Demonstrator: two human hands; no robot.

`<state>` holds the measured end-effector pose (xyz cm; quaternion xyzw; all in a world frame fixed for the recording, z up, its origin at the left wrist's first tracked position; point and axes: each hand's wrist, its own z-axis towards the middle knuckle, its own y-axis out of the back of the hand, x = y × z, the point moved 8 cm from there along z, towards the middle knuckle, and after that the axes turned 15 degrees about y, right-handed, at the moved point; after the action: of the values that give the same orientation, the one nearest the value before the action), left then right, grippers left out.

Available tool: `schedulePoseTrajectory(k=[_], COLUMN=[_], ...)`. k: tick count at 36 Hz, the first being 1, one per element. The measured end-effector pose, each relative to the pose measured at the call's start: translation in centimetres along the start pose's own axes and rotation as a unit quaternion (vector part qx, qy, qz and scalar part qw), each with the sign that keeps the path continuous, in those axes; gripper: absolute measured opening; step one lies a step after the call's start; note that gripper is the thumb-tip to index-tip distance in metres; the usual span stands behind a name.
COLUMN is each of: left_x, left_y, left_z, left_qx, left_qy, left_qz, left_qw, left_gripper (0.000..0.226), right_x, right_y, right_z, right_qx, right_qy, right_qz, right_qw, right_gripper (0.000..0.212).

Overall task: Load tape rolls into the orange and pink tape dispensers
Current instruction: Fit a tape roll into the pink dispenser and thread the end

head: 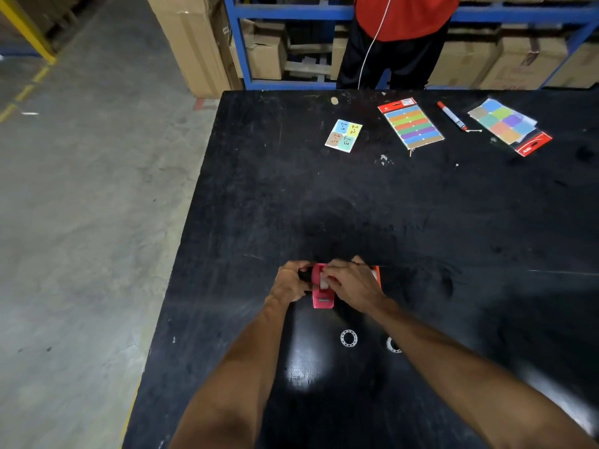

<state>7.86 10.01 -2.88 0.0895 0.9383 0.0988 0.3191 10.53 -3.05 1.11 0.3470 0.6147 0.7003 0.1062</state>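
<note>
— Hands first: what did they have?
— The left hand [289, 284] was clenched round the left side of the pink dispenser [322, 291], which sat on the black table [421, 205] near its six o'clock edge. The right hand [350, 283] covered the top, its fingers [330, 276] pinching a pale tape roll [324, 282] in the dispenser's cradle.
— And the orange one?
— The orange dispenser [376, 274] showed only as a sliver at three o'clock of the pink one, just behind the right hand.
— Other rolls?
— Two white rings [348, 338] lay toward six o'clock, one half hidden by the right forearm.
— The far end?
— Toward twelve o'clock lay a numbered colour card [343, 135], a striped label pack [411, 124], a red marker [452, 116] and a second label pack [509, 124]. A person in a red top [405, 17] stood beyond the table.
</note>
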Motion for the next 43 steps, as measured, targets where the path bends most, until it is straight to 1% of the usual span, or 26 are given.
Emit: schedulePoseTrajectory(k=[3, 5, 8, 10, 13, 15, 17, 19, 21, 23, 26, 29, 32, 35, 36, 38, 39, 43], left_x=[0.1, 0.4, 0.5, 0.4, 0.5, 0.6, 0.7, 0.9, 1.0, 1.0, 1.3, 1.5, 1.5, 2.0, 2.2, 2.3, 2.3, 2.2], left_y=[-0.2, 0.0, 0.1, 0.0, -0.3, -0.2, -0.3, -0.4, -0.3, -0.4, -0.6, -0.6, -0.6, -0.6, -0.7, -1.0, -0.9, -1.2], left_z=[0.3, 0.4, 0.7, 0.3, 0.3, 0.0, 0.1, 0.2, 0.3, 0.2, 0.6, 0.6, 1.0, 1.5, 1.7, 1.2, 1.0, 0.7], left_qx=[0.005, -0.005, -0.014, -0.01, 0.004, -0.009, -0.009, -0.01, -0.012, -0.013, -0.001, 0.004, 0.0, 0.006, 0.011, 0.028, 0.019, 0.01], left_qy=[0.003, 0.006, 0.001, 0.009, 0.03, 0.023, 0.016, 0.019, 0.02, 0.012, 0.017, 0.035, 0.025, 0.044, 0.054, 0.081, 0.078, 0.052], left_qz=[-0.011, -0.022, -0.036, -0.047, -0.085, -0.064, -0.065, -0.061, -0.052, -0.032, -0.056, -0.064, -0.036, -0.049, -0.064, -0.132, -0.116, -0.085], left_qw=[1.0, 1.0, 0.999, 0.999, 0.996, 0.998, 0.998, 0.998, 0.998, 0.999, 0.998, 0.997, 0.999, 0.998, 0.996, 0.988, 0.99, 0.995], left_gripper=[0.053, 0.054, 0.05, 0.049, 0.039, 0.043, 0.053, 0.054, 0.054, 0.054, 0.051, 0.051, 0.056, 0.051, 0.045, 0.028, 0.026, 0.033], right_x=[0.1, 0.5, 2.1, 3.0, 3.3, 3.4, 3.7, 4.0, 4.2, 4.4, 4.5, 4.4, 4.2, 4.2, 4.2, 4.1, 4.0, 3.7], right_y=[-0.2, -0.3, 0.5, 0.8, -0.3, -1.3, -2.1, -2.4, -2.4, -2.3, -1.9, -2.4, -3.0, -3.8, -4.2, -4.7, -4.9, -4.7], right_z=[-0.9, -1.4, -2.4, -3.0, -3.7, -4.0, -4.3, -4.5, -4.6, -4.6, -4.4, -4.0, -3.8, -3.9, -3.9, -4.0, -4.1, -4.9], right_qx=[-0.02, -0.028, -0.049, -0.047, -0.034, -0.016, 0.002, 0.002, -0.001, -0.01, -0.031, -0.031, -0.028, -0.013, -0.012, -0.005, 0.0, 0.0], right_qy=[-0.013, -0.003, 0.033, 0.046, 0.061, 0.058, 0.053, 0.051, 0.045, 0.034, 0.019, 0.011, 0.001, -0.016, -0.017, -0.021, -0.026, -0.035], right_qz=[0.01, 0.005, -0.016, -0.043, -0.016, -0.005, -0.017, -0.021, -0.011, -0.014, -0.038, -0.055, -0.084, -0.093, -0.099, -0.104, -0.107, -0.108], right_qw=[1.0, 1.0, 0.998, 0.997, 0.997, 0.998, 0.998, 0.998, 0.999, 0.999, 0.999, 0.998, 0.996, 0.995, 0.995, 0.994, 0.994, 0.994], right_gripper=[0.019, 0.02, 0.005, 0.015, 0.018, 0.011, 0.021, 0.029, 0.031, 0.026, 0.002, 0.012, 0.02, 0.031, 0.033, 0.033, 0.031, 0.025])
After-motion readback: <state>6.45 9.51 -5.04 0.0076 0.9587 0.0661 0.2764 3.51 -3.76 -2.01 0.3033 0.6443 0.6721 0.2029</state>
